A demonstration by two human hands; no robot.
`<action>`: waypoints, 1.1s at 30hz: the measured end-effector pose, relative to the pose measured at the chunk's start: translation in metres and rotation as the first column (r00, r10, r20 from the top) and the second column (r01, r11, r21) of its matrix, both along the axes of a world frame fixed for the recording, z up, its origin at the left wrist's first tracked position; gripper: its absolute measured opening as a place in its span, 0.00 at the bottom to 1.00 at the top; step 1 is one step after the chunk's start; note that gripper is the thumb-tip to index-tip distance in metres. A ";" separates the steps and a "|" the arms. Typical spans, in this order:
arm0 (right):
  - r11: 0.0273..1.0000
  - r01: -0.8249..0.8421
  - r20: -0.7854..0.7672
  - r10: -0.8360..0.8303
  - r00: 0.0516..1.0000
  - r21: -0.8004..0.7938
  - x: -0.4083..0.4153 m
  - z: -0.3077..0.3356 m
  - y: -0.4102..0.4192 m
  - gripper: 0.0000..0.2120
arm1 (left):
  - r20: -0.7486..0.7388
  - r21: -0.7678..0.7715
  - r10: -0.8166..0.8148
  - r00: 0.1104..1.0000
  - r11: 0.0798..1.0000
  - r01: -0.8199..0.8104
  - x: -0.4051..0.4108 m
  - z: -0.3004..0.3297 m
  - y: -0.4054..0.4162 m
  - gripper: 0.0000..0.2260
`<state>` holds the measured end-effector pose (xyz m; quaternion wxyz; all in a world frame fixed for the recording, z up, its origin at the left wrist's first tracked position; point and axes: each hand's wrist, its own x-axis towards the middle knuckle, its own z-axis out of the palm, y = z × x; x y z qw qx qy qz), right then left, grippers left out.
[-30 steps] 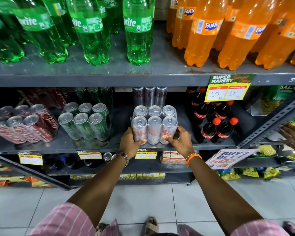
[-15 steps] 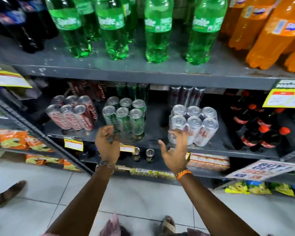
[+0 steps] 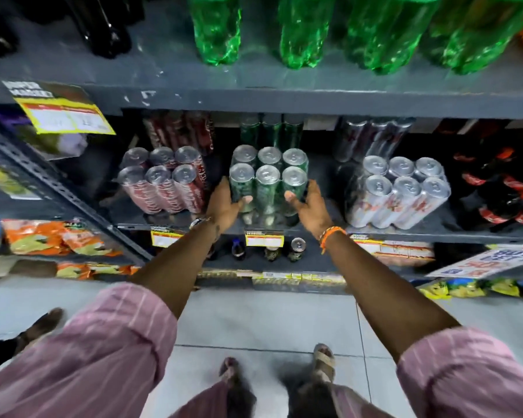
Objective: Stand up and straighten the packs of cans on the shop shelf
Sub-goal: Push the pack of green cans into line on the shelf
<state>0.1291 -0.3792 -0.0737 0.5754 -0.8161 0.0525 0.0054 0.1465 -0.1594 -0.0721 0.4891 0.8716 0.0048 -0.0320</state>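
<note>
Three shrink-wrapped packs of cans stand side by side on the grey middle shelf [image 3: 375, 232]. The green pack [image 3: 267, 179] is in the centre. My left hand [image 3: 224, 203] grips its left side and my right hand [image 3: 310, 203] grips its right side, thumbs on the front cans. The red pack [image 3: 163, 182] leans to the left of it. The silver pack [image 3: 402, 191] stands tilted to the right, apart from both hands. More cans of each colour stand behind in the dark.
Green bottles [image 3: 299, 28] fill the upper shelf, dark bottles [image 3: 103, 22] at its left. Small red-capped cola bottles [image 3: 504, 188] stand right of the silver pack. Price tags [image 3: 263, 238] hang on the shelf edge. Snack bags [image 3: 52, 236] lie lower left. Another person's shoe [image 3: 40, 324] is on the floor at left.
Both hands let go of the silver pack, moved left and took hold of the green pack. The view shifted left with them.
</note>
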 end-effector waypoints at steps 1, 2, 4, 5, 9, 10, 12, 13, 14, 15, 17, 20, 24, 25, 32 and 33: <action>1.000 0.009 -0.011 -0.009 1.000 0.012 -0.001 0.000 0.003 0.22 | 0.009 0.023 -0.006 1.000 1.000 0.006 0.001 -0.003 0.002 0.32; 0.999 0.021 -0.014 -0.020 1.000 0.027 -0.001 -0.001 0.004 0.22 | 0.021 0.055 -0.007 1.000 0.998 0.006 0.001 -0.005 0.003 0.32; 0.999 0.024 -0.023 -0.024 0.999 0.035 -0.003 -0.003 0.005 0.22 | 0.045 0.083 -0.007 0.999 0.997 0.004 -0.001 -0.008 0.005 0.31; 1.000 0.019 -0.033 -0.018 0.999 0.024 -0.005 -0.003 0.005 0.22 | 0.052 0.082 -0.010 0.999 0.997 0.005 -0.002 -0.009 0.006 0.30; 1.000 0.000 -0.045 0.000 0.999 -0.014 -0.014 -0.001 0.003 0.22 | 0.072 0.105 -0.022 0.997 0.994 0.014 -0.013 -0.013 0.010 0.28; 1.000 -0.006 -0.044 0.005 0.999 -0.024 -0.017 -0.001 0.003 0.22 | 0.079 0.107 -0.027 0.997 0.994 0.018 -0.016 -0.014 0.012 0.28; 0.999 -0.024 -0.046 0.022 0.999 -0.035 -0.021 0.002 0.004 0.23 | 0.088 0.110 -0.032 0.996 0.994 0.023 -0.021 -0.013 0.013 0.27; 0.999 -0.026 -0.049 0.024 0.998 -0.033 -0.023 0.003 0.004 0.23 | 0.089 0.112 -0.035 0.995 0.993 0.025 -0.023 -0.013 0.013 0.28; 0.999 -0.022 -0.048 0.021 0.999 -0.028 -0.024 0.003 0.005 0.23 | 0.087 0.116 -0.035 0.996 0.993 0.025 -0.023 -0.012 0.013 0.28; 0.999 -0.018 -0.049 0.017 0.999 -0.029 -0.024 0.003 0.005 0.23 | 0.080 0.120 -0.032 0.996 0.992 0.023 -0.024 -0.011 0.012 0.29; 0.999 -0.026 -0.054 0.024 0.998 -0.039 -0.023 0.005 0.004 0.24 | 0.071 0.121 -0.024 0.997 0.993 0.016 -0.024 -0.008 0.011 0.30; 0.998 -0.048 -0.076 0.045 0.996 -0.030 -0.020 0.004 0.001 0.24 | 0.082 0.107 -0.010 0.997 0.994 0.001 -0.026 -0.009 0.011 0.28; 0.998 -0.064 -0.073 0.063 0.995 -0.019 -0.019 0.000 -0.002 0.25 | 0.093 0.134 0.015 0.996 0.991 -0.027 -0.026 -0.010 0.009 0.30; 0.998 -0.067 -0.072 0.066 0.995 -0.014 -0.019 -0.001 -0.002 0.25 | 0.096 0.147 0.024 0.995 0.988 -0.038 -0.026 -0.011 0.009 0.30; 0.996 -0.084 -0.070 0.082 0.994 -0.017 -0.015 -0.005 -0.008 0.23 | 0.127 0.158 0.035 0.991 0.986 -0.055 -0.027 -0.012 0.007 0.27; 0.997 -0.078 -0.063 0.076 0.995 -0.026 -0.017 -0.005 -0.007 0.22 | 0.124 0.147 0.035 0.992 0.988 -0.053 -0.028 -0.011 0.006 0.27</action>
